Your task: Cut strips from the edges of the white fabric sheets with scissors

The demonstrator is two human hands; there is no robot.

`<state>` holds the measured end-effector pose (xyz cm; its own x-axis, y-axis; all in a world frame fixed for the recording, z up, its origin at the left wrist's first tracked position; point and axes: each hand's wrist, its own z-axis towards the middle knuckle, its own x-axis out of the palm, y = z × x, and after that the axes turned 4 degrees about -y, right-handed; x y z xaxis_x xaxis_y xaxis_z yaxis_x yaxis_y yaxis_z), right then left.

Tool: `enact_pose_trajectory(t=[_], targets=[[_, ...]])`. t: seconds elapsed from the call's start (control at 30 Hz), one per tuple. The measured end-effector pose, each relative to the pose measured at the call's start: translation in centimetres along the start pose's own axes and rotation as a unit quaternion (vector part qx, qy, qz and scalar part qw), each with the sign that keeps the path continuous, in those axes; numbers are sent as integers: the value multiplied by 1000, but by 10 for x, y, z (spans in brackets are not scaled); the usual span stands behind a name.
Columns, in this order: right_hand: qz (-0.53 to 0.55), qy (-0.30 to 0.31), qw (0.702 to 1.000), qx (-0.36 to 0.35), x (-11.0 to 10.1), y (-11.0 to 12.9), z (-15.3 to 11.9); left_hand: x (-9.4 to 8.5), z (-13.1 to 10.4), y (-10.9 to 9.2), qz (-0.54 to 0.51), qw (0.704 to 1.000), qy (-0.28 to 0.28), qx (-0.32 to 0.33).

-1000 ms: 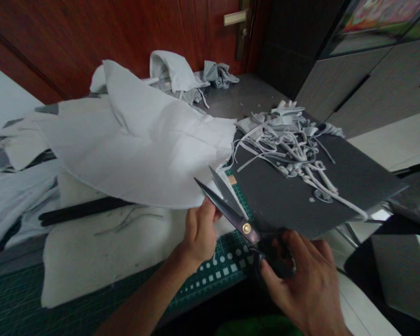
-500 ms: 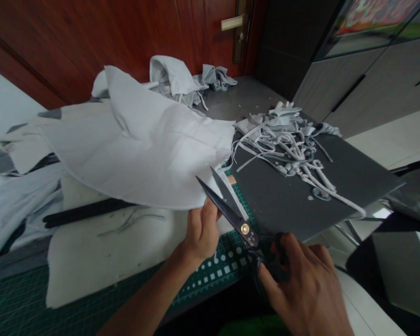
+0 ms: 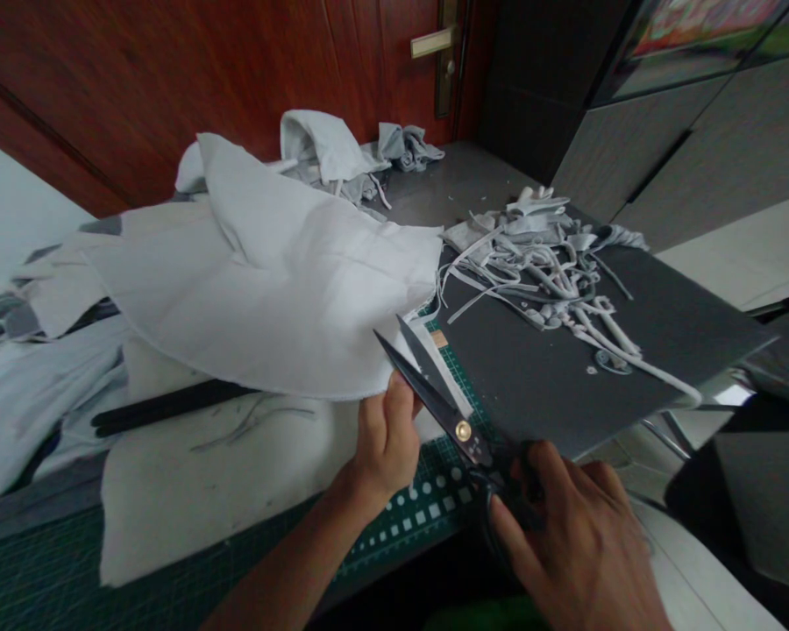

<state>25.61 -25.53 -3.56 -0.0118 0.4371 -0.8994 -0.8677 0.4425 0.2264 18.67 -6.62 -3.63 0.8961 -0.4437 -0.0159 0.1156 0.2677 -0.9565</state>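
A large piece of white fabric (image 3: 282, 289) with a curved lower edge spreads across the middle of the view. My left hand (image 3: 387, 438) pinches its lower right corner between thumb and fingers. In my right hand (image 3: 572, 526) is a pair of black-handled scissors (image 3: 464, 431), my fingers through the handles. The blades are parted and point up and left, close to the fabric's right edge beside my left fingertips. Whether fabric lies between the blades I cannot tell.
Below lies a green cutting mat (image 3: 427, 508) with a cream cloth (image 3: 223, 491) on it. A heap of grey and white fabric scraps (image 3: 545, 254) covers part of the dark table (image 3: 519, 368). Crumpled cloth (image 3: 329, 145) sits by the red door (image 3: 237, 61); more fabric (image 3: 59, 403) is piled left.
The whole view has shifted slightly. Both hands keep nearly the same place against the white fabric, and the scissor blades are still parted.
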Motion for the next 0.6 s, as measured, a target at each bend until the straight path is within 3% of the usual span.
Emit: enact_pose_trajectory(t=[0.23, 0.6], targets=[[-11, 2, 1000, -4, 0, -2, -1, 3, -1, -2, -43, 998, 4, -46], [0, 4, 1000, 1, 2, -2, -2, 4, -1, -6, -23, 998, 1, -57]])
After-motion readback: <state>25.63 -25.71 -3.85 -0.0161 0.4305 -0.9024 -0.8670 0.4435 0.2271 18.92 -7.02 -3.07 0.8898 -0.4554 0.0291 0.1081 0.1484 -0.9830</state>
